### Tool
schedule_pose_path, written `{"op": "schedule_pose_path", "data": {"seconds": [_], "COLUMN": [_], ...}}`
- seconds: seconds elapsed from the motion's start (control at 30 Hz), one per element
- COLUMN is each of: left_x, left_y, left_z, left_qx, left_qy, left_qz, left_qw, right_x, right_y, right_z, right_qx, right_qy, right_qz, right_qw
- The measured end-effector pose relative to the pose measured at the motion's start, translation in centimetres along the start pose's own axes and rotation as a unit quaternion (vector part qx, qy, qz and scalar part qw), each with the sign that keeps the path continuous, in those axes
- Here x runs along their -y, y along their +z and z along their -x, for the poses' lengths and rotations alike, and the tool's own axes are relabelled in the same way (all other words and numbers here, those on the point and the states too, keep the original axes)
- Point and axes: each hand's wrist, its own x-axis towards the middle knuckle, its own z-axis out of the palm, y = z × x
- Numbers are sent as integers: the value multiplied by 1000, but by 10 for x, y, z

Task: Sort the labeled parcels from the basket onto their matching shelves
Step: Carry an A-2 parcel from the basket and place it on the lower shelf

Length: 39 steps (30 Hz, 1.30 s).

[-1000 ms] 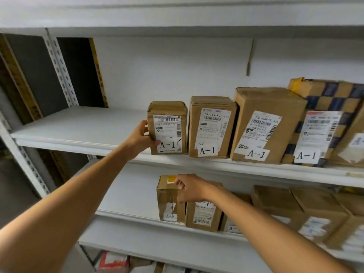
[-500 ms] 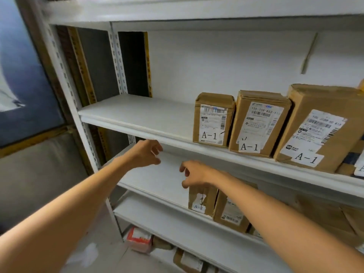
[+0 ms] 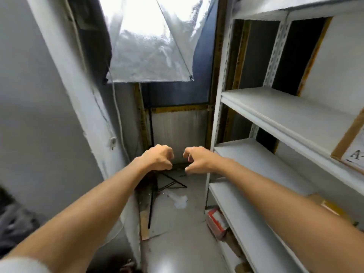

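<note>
My left hand (image 3: 157, 157) and my right hand (image 3: 197, 159) hang in the air side by side, left of the white shelf unit (image 3: 275, 107). Both have loosely curled fingers and hold nothing. At the right edge only a corner of one cardboard parcel (image 3: 352, 140) with an "A-" label shows on the upper shelf. A brown parcel (image 3: 329, 205) peeks out behind my right forearm on the shelf below. The basket is out of view.
A silver softbox lamp (image 3: 151, 40) hangs at the top centre, its black stand legs (image 3: 157, 190) spread on the grey floor. A white wall (image 3: 39, 115) closes the left side. A red and white box (image 3: 215, 221) lies under the lowest shelf.
My view has swung left, away from the row of A-1 parcels to the shelf's end. Both hands have left the parcels and now hang free in front of me.
</note>
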Motion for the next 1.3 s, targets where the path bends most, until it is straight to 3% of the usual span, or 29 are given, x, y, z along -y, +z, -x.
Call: {"op": "schedule_pose_path", "data": {"seconds": [0.13,0.27,0.53,0.7,0.8,0.9,1.07,1.3], "left_x": [52,103,122,106,104,111,142,200], "left_y": [20,57,120,141,159,178,194,205], "left_z": [100,239,547,693,761,814,874,901], "left_qx": [-14,-34,-87,-132,-149,-150,-141,-158], "left_qy": [-125,-285,-550,-661,-704,-723,-733,-720], "left_qz": [51,92,138,148,170,193,224,256], "left_qw": [991,954,819,724,674,647,627,625], "right_x": [66,148,345,449,502,547,600,644], "right_y": [45,112,249,307,340,371,418,459], "right_z": [-4,15,126,203,241,268,287,282], "right_qx": [70,163,297,341,343,350,366,374], "right_qy": [-120,-233,-460,-562,-596,-609,-599,-588], "right_qz": [2,7,49,90,117,130,147,211], "right_qw": [990,959,836,748,716,700,697,685]}}
